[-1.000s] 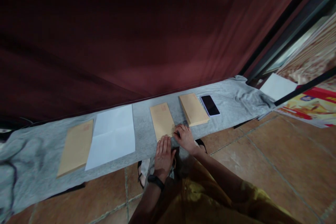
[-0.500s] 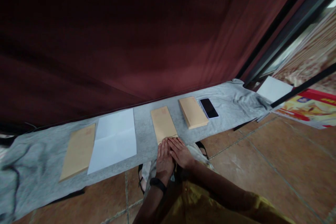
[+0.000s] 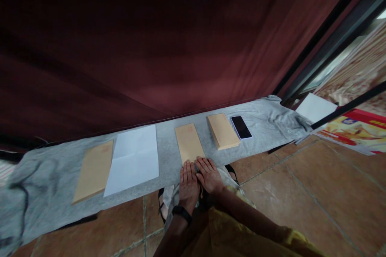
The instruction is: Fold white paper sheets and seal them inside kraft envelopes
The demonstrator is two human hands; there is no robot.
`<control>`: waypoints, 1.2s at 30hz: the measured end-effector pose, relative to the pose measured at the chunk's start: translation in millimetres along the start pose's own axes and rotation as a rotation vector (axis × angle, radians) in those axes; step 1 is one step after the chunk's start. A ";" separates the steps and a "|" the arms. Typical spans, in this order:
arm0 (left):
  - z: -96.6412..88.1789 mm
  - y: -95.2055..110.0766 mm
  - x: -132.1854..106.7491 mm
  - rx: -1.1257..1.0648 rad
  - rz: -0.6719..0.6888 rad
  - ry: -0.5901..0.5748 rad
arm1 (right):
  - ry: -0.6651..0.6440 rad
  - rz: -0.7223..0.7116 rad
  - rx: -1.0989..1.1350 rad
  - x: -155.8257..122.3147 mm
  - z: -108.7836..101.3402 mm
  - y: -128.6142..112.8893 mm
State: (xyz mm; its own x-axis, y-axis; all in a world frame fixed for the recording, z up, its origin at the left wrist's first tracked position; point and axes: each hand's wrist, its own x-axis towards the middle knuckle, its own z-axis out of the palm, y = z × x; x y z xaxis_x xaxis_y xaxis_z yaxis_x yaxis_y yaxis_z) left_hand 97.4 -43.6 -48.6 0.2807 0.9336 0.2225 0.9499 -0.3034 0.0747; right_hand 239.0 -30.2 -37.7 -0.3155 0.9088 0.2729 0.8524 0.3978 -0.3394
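A brown paper envelope (image 3: 189, 142) lies flat on the grey cloth in front of me, its near end under my fingers. My left hand (image 3: 189, 182) rests on the near left corner with fingers stretched out flat. Beside it, my right hand (image 3: 210, 174) presses the near right edge, fingers also extended. The two hands almost touch at the thumbs. To the right sits a stack of brown envelopes (image 3: 223, 130). White paper sheets (image 3: 134, 156) with a crease lie to the left, next to another pile of brown envelopes (image 3: 94, 170).
A smartphone (image 3: 241, 127) lies right of the envelope stack. Grey cloth (image 3: 262, 116) covers the long narrow bench, with a dark red curtain (image 3: 181, 68) behind it. At far right are a dark metal bar (image 3: 352, 104) and a colourful printed box (image 3: 358, 128). Floor tiles (image 3: 289, 192) lie below.
The fingers have spread slightly and the right hand has shifted a little apart from the left. The near end of the envelope now looks flatter. The view has tilted slightly.
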 end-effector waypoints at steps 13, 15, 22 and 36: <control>-2.0 -12.8 -7.8 -0.034 0.013 0.079 | 0.103 0.043 -0.094 -6.5 -3.9 12.7; -2.3 -14.1 -8.2 -0.021 0.013 0.071 | 0.122 0.056 -0.097 -8.0 -5.1 15.0; -11.9 -14.6 -4.5 0.001 0.005 0.042 | 0.123 0.071 -0.083 -9.5 -4.4 17.8; -8.6 2.4 5.0 -0.051 0.038 -0.031 | 0.082 0.060 -0.078 -5.3 -11.7 7.8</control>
State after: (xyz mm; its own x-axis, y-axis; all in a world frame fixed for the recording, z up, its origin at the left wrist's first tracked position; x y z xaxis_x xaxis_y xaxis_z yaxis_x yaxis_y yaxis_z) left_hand 99.9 -41.3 -39.0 0.3215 0.9264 0.1959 0.9305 -0.3475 0.1161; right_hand 252.3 -33.4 -31.3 -0.2304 0.9162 0.3277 0.8997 0.3289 -0.2870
